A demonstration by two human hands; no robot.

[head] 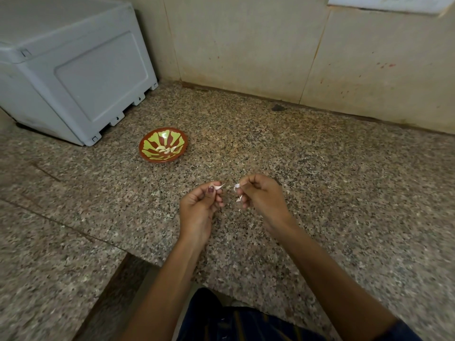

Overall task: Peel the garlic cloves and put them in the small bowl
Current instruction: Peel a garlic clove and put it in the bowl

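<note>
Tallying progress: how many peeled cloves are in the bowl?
About 4 peeled cloves, clustered at the bottom of the small bowl; they overlap, so one may be hidden.

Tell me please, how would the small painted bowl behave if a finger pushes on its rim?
The small bowl looks shallow and wide with a narrow base, so pressing its rim may tip it. It holds only a few peeled cloves, so it is probably light and could slide on the smooth-looking stone counter. It seems glazed, perhaps breakable if dropped.
</note>
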